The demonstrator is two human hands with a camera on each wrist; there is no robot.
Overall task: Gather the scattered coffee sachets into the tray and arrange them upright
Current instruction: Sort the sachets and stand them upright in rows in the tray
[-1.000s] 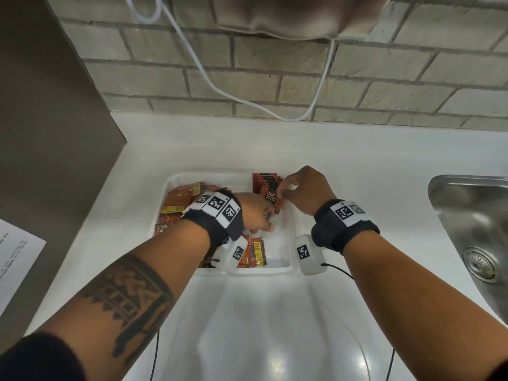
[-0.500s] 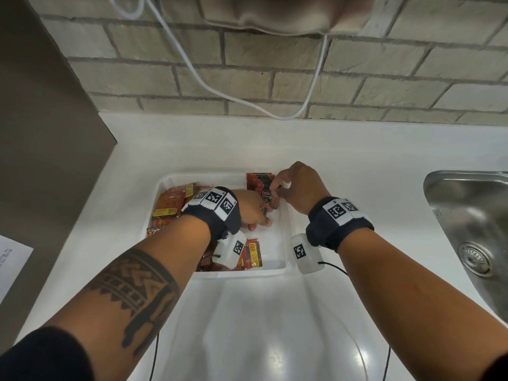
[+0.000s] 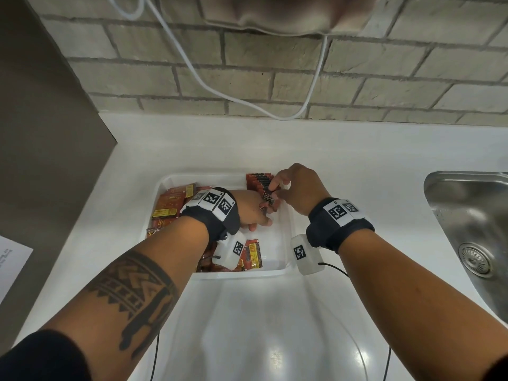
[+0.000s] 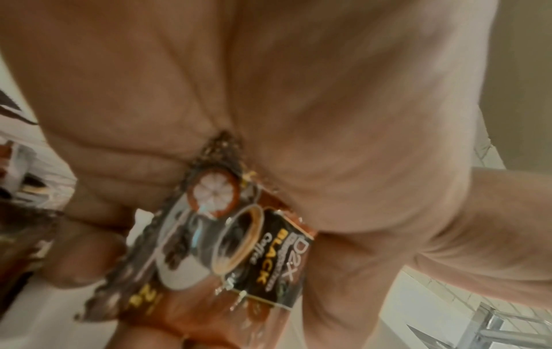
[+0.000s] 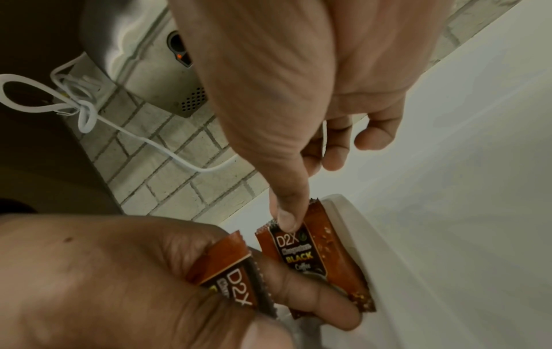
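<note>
A white tray (image 3: pixel 220 274) sits on the white counter. A row of upright coffee sachets (image 3: pixel 259 179) stands at its back right. Loose red and orange sachets (image 3: pixel 170 204) lie flat along its left side, with more at the front (image 3: pixel 253 253). My right hand (image 3: pixel 275 189) pinches the top of one dark D2X sachet (image 3: pixel 268 198) (image 5: pixel 310 255) beside that row, thumb (image 5: pixel 286 219) on its face. My left hand (image 3: pixel 261 215) sits low in the tray and grips a couple of sachets (image 4: pixel 239 248) (image 5: pixel 233 269) just below the right hand.
A steel sink (image 3: pixel 467 204) with a drain (image 3: pixel 477 257) lies at the right. A grey panel (image 3: pixel 41 133) and a sheet of paper (image 3: pixel 11 265) stand at the left. A white cable (image 3: pixel 247 103) hangs on the brick wall behind.
My right hand has shifted a little back toward the upright row with its sachet. My left hand has stayed in the tray with its sachets.
</note>
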